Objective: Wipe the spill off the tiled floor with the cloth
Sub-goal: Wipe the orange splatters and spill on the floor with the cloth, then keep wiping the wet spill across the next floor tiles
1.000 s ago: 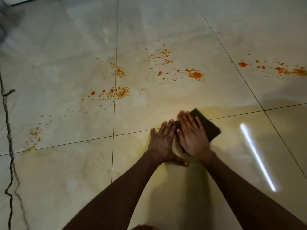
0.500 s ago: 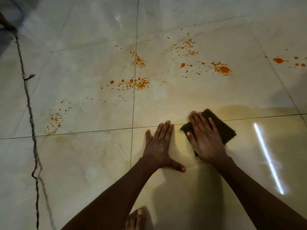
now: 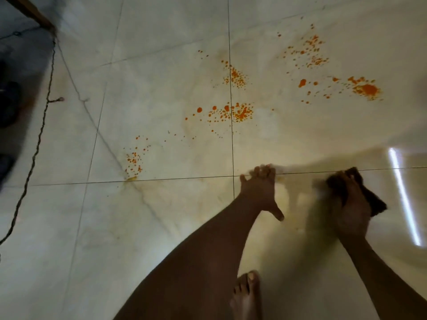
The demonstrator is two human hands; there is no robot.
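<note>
Orange spill droplets lie scattered in several clusters over the glossy cream tiled floor, from the lower left to a thick blot at the upper right. My left hand rests flat on the tiles with fingers spread, at the grout line below the droplets. My right hand presses a dark brown cloth on the floor to the right of it; it is motion-blurred. A faint yellowish smear covers the tiles around both hands.
A twisted dark cord runs down the left side of the floor. Dark objects and a wooden leg stand at the far left and top-left. My bare foot is at the bottom. A bright light reflection streaks the right tile.
The view has swung right and closer. My right hand has slid the cloth to the right, away from my left hand, which stays planted on the floor. My foot has come into view.
</note>
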